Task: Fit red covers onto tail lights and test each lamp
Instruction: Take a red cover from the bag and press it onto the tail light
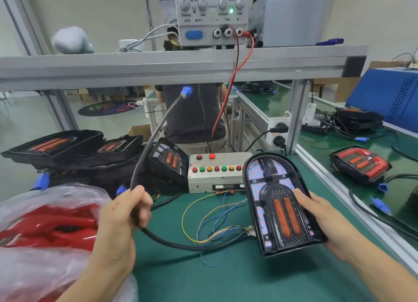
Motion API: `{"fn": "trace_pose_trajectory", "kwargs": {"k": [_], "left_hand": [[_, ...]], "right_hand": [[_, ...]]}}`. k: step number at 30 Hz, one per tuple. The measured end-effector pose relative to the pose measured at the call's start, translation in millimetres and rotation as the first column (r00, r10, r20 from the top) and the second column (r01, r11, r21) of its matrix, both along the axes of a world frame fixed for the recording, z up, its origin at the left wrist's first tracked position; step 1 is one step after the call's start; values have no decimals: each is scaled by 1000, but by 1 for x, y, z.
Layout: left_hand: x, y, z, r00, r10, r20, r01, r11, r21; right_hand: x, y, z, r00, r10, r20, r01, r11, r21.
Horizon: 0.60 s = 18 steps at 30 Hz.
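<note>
Head view: the right hand (321,218) grips an uncovered tail light (280,204) by its edge, tilted face-up above the green desk (226,274). The left hand (126,213) is curled round its black cable (147,152), lifting the blue plug (186,92), likely for connecting to the test box (217,172). Red covers (49,224) lie bagged at left.

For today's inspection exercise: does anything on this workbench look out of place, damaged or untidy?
Nothing looks damaged. Two things stand out: thin coloured wires sprawl loose over the green mat below the test box, and the lamp held by the right hand has no red cover. Its blue plug hangs unconnected on the cable in the left hand.
</note>
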<state>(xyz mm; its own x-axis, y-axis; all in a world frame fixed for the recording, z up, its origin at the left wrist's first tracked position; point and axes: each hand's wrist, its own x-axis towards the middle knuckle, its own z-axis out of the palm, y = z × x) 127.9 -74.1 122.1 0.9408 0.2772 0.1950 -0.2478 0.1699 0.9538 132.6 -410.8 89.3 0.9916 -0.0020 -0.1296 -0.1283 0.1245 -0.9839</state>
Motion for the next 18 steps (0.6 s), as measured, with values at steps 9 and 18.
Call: {"fn": "trace_pose_trajectory", "kwargs": {"k": [9, 18], "left_hand": [[2, 17, -42, 844, -17, -536, 47, 998, 43], [48, 35, -23, 934, 331, -136, 16, 341, 940]], "right_hand": [[3, -14, -2, 995, -97, -30, 95, 995, -42], [2, -3, -8, 970, -91, -224, 38, 972, -230]]}}
